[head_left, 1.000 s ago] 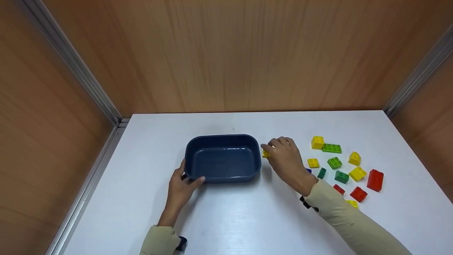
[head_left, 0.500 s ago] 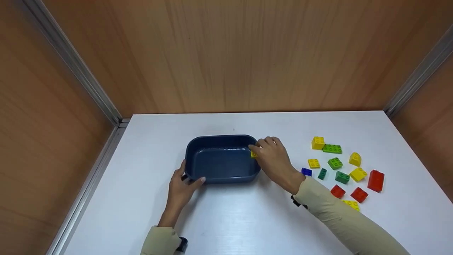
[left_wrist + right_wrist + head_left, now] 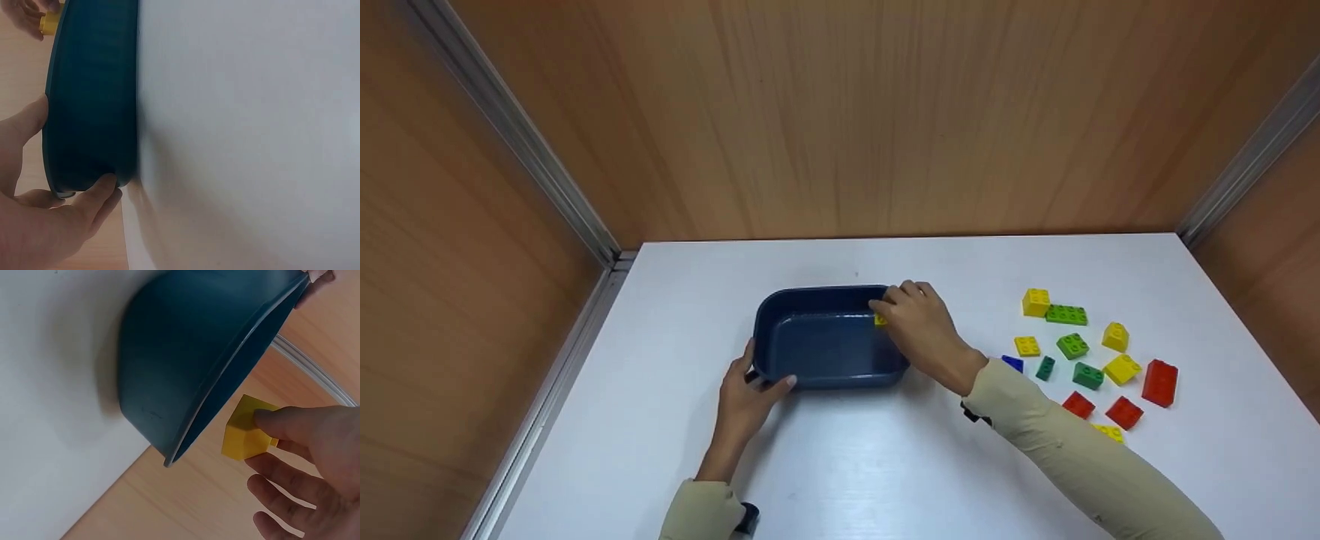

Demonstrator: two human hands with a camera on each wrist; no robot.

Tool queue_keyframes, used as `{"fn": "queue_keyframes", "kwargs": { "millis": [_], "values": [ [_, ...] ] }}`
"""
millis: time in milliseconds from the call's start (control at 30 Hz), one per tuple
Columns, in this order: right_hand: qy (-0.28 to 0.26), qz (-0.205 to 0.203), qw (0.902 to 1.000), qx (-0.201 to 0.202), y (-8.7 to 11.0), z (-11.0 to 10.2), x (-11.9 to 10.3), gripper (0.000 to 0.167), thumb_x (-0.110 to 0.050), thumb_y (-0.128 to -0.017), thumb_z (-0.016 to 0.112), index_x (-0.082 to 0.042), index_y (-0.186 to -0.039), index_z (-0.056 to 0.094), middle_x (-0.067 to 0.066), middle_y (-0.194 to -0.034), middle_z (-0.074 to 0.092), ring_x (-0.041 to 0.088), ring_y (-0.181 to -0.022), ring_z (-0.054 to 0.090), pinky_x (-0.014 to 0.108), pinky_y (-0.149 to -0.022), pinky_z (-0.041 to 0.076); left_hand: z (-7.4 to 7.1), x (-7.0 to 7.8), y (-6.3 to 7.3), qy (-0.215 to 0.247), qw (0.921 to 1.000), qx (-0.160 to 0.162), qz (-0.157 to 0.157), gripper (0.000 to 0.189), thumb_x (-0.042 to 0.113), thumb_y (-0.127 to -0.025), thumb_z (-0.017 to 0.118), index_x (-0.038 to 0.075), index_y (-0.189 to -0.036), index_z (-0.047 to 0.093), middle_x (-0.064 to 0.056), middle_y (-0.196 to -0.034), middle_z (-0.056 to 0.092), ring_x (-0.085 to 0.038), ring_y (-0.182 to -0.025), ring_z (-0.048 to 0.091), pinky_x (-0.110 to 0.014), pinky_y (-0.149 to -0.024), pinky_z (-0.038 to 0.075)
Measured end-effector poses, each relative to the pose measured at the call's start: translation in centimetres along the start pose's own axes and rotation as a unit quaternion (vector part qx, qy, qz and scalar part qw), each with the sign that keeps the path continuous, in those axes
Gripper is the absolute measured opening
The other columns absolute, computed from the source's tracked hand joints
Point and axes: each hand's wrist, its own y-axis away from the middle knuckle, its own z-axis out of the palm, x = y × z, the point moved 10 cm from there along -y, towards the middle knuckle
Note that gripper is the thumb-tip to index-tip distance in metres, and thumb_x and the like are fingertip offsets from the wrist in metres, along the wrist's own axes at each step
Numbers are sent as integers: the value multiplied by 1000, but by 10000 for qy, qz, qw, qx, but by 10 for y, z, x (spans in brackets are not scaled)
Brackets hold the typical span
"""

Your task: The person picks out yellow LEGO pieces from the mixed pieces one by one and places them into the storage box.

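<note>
A dark blue rectangular tub [image 3: 829, 352] stands on the white table, nothing visible on its floor. My left hand [image 3: 744, 405] grips its near left corner, thumb on the rim and fingers against the outer wall, as the left wrist view shows. Over the tub's right end, my right hand [image 3: 919, 322] pinches a yellow toy brick [image 3: 247, 428] between thumb and index finger. In the right wrist view the brick is above the rim, and the other fingers are spread loosely. From the head view most of this brick is hidden by the hand.
Several toy bricks lie scattered on the right of the table, among them a large red brick [image 3: 1160, 383], a flat green brick [image 3: 1066, 315], a yellow brick [image 3: 1036, 302] and a blue brick [image 3: 1013, 364]. A wooden panel [image 3: 885, 120] rises behind the table.
My right hand has moved left with the yellow brick, from beside the tub to over its right end. The left hand and the tub stay in place.
</note>
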Motion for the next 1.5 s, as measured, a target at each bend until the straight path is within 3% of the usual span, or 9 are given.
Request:
{"fn": "queue_keyframes", "kwargs": {
  "millis": [433,1100,1500],
  "values": [
    [221,-235,9995,-35,-23,-3,-3,29,-9,-93,82,-11,-122,79,11,-112,76,30,-105,70,47,-99,59,1,-1,-2,168,9998,-57,-56,98,18,-91,85,-3,-166,24,-32,-161,37,-50,-145,43,-53,-114,48],
    [486,-715,9954,-418,-52,13,-29,27,-11,-96,79,-13,-124,80,10,-115,77,27,-105,71,43,-96,61,-1,-4,-1,184,9997,-80,-116,98,19,-91,85,-1,-166,24,-33,-161,37,-51,-145,44,-52,-111,51],
    [269,-1135,9916,-563,-63,21,-48,28,-7,-93,82,-12,-121,81,9,-114,76,26,-104,70,41,-95,61,0,-1,-1,59,10000,-27,-54,98,19,-91,85,-3,-165,26,-34,-160,38,-53,-143,45,-55,-112,49]
  ]
}}
